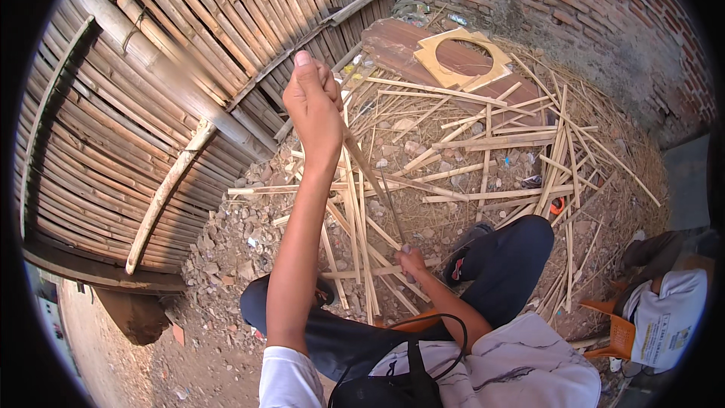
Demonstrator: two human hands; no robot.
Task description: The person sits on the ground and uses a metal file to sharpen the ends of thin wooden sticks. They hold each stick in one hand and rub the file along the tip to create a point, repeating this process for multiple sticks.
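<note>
My left hand [313, 109] is raised high in front of me, its fist closed around the upper end of a long bamboo strip [364, 164], the thumb pointing up. The strip slants down and to the right, toward my right hand [412, 263]. Low between my knees, that hand is closed around the strip's lower end. A thin dark line runs beside the strip just above my right fist; I cannot tell whether it is a blade or a split edge. Many loose pale bamboo strips [461, 196] lie criss-crossed on the ground beyond my hands.
A slatted bamboo wall [204, 23] rises at left, a brick wall [596, 23] at the back right. A brown board [385, 49] carries a yellowish panel [429, 57] with a round hole. At right, another person sits near an orange stool [621, 336]. Stones and straw cover the ground.
</note>
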